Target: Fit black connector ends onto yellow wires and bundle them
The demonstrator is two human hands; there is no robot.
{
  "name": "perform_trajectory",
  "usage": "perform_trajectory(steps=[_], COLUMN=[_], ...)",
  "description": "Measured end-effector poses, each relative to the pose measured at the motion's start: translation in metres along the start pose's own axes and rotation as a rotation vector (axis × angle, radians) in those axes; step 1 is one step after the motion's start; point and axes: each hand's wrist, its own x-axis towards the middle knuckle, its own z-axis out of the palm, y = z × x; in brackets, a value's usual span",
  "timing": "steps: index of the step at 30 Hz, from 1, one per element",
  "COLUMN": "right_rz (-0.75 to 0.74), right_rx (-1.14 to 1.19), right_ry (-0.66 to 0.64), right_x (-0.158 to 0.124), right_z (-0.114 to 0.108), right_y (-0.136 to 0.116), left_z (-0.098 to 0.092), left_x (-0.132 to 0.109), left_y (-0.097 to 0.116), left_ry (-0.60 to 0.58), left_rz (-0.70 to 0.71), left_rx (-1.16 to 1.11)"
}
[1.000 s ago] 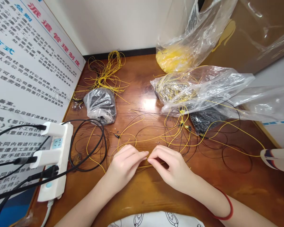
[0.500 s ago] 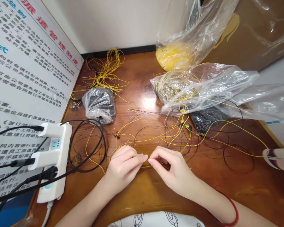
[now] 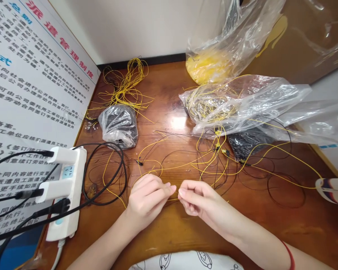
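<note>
Over the near middle of the table, my left hand (image 3: 148, 197) is closed in a pinch, thumb against forefinger, on what looks like the end of a thin yellow wire (image 3: 173, 199). Just to its right my right hand (image 3: 201, 198) is also closed, thumb pressed on the bent forefinger. A small gap separates the two sets of fingertips. Whatever sits in the right pinch is too small to make out. Beyond the hands lie loose yellow and black wires (image 3: 183, 165), some with small black connectors (image 3: 140, 163) on them.
Clear bags with coiled wires (image 3: 211, 103) and yellow parts (image 3: 205, 69) stand at the back right, near a dark bag (image 3: 246, 140). At left are a yellow wire bundle (image 3: 129, 84), a bag of black parts (image 3: 118, 125), and a white power strip (image 3: 70, 195) with black cables (image 3: 125, 176).
My right hand has turned, its fingers curling in more, and its fingertips have drawn slightly right, away from the left ones. My left hand has hardly moved.
</note>
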Motion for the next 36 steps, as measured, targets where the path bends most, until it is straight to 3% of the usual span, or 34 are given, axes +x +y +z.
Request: perform_trajectory(steps=[5, 9, 12, 15, 20, 23, 27, 30, 34, 36], right_rz=[0.274, 0.276, 0.106, -0.113, -0.687, -0.984, -1.003, -0.970, -1.050, -1.094], right_rx=[0.420, 0.452, 0.301, 0.030, -0.805, -1.215, -1.441, -1.386, -1.323, -1.352], right_ry=[-0.081, -0.166, -0.142, 0.004, 0.275, 0.251, 0.144, 0.124, 0.155, 0.099], right_x=[-0.001, -0.002, -0.001, 0.001, 0.001, 0.004, 0.009, 0.012, 0.023, 0.031], right_z=[0.002, 0.003, -0.002, -0.008, -0.009, -0.004, -0.004, -0.008, -0.004, 0.000], right_y=[0.001, 0.006, 0.006, 0.003, 0.005, 0.009, 0.007, 0.005, 0.004, 0.001], left_z=[0.000, 0.000, 0.000, -0.001, -0.007, -0.011, -0.016, -0.021, -0.021, -0.019], left_x=[0.000, 0.002, 0.006, 0.008, 0.012, 0.014, 0.016, 0.018, 0.022, 0.023], left_y=[0.000, 0.001, 0.003, 0.005, 0.012, 0.017, 0.021, 0.020, 0.020, 0.022], left_ry=[0.021, 0.046, 0.096, 0.128, 0.148, 0.069, 0.002, 0.022, 0.046, 0.024], left_rz=[0.017, -0.017, -0.069, -0.138, -0.354, -0.470, -0.528, -0.569, -0.645, -0.648], left_rx=[0.030, 0.009, -0.032, -0.097, -0.380, -0.657, -1.000, -1.229, -1.540, -1.658])
